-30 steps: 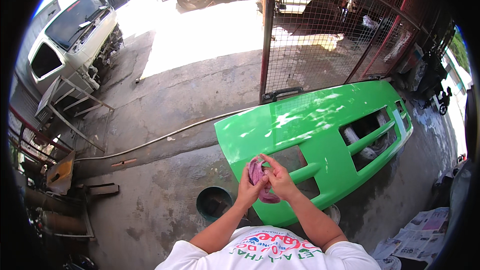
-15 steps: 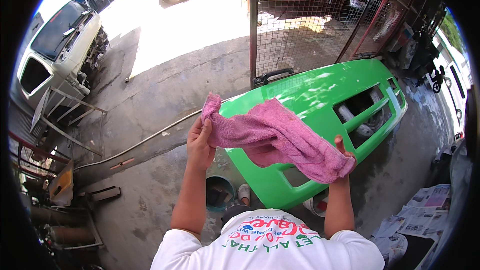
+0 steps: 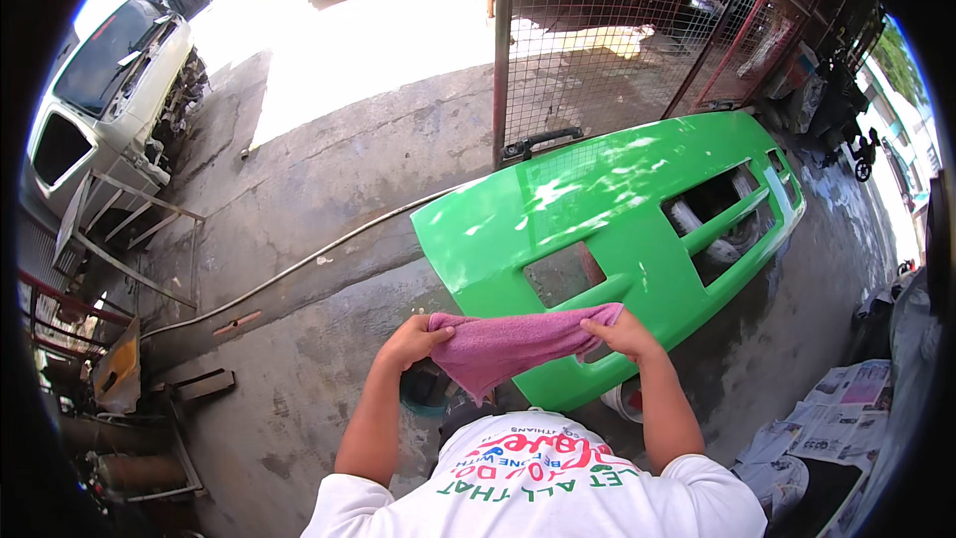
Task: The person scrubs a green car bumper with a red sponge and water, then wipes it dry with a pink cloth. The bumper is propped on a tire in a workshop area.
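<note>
A pink towel point(image 3: 508, 344) is stretched between my two hands, its lower part hanging loose. My left hand point(image 3: 413, 341) pinches its left end, and my right hand point(image 3: 622, 332) grips the upper right corner. Behind and beyond the towel lies a large glossy green vehicle panel point(image 3: 597, 199), with several rectangular openings cut through it. The towel is held in the air over the panel's near left corner; I cannot tell whether it touches. Below my left hand, a teal bucket point(image 3: 423, 404) is partly hidden.
A mesh gate point(image 3: 597, 60) stands behind the panel. A hose point(image 3: 299, 264) runs across the concrete floor at left. A metal frame point(image 3: 129, 229) is beside a white truck cab point(image 3: 110, 100). Newspapers point(image 3: 827, 408) lie at right; another bucket point(image 3: 624, 401) sits under the panel's near edge.
Both hands have come down and nearer to me with the towel. It went from twisted and bunched to spread between them. My right hand, open under the towel before, now grips its corner.
</note>
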### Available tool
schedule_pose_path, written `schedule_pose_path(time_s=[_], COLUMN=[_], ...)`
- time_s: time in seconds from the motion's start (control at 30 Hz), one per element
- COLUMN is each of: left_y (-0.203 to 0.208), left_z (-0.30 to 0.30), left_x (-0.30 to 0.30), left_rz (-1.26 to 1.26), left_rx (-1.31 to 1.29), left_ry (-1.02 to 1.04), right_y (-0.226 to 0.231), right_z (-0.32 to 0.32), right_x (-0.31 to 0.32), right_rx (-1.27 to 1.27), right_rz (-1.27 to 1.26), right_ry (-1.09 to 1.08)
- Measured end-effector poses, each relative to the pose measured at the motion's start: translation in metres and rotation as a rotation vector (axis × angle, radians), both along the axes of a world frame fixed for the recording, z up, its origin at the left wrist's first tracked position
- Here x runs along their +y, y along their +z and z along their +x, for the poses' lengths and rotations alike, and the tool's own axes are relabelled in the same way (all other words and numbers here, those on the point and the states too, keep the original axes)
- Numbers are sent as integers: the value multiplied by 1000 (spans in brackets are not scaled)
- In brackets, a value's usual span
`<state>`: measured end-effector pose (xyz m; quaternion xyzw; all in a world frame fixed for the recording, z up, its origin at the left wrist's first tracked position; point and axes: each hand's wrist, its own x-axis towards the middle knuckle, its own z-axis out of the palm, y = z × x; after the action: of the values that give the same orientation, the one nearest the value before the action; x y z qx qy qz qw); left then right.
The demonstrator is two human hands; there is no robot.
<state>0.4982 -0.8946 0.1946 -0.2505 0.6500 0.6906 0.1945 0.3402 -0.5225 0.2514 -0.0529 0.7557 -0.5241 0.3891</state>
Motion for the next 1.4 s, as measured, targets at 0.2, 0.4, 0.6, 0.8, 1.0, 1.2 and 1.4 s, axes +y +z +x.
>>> schedule_pose_path(time_s=[0.2, 0.4, 0.6, 0.8, 1.0, 1.2, 1.4], left_y=[6, 39, -41, -173, -235, -242, -242], left_z=[-21, -98, -120, -23, -1, -5, -32], left_x=[-26, -56, -23, 55, 79, 99, 126], left_rz=[-425, -317, -333, -57, 68, 460, 473], left_rx=[33, 473, 378, 58, -103, -191, -209], left_ry=[92, 510, 542, 617, 694, 742, 756], right_y=[-60, 5, -44, -158, -219, -280, -303], right_z=[-57, -144, -191, -150, -183, -139, -192], right_x=[13, -46, -47, -128, -300, -388, -413], right_rx=[-34, 201, 290, 428, 716, 1152, 1109], right_rz=[-156, -221, -199, 60, 904, 457, 326], right_ry=[-135, -323, -587, -609, -195, 682, 942])
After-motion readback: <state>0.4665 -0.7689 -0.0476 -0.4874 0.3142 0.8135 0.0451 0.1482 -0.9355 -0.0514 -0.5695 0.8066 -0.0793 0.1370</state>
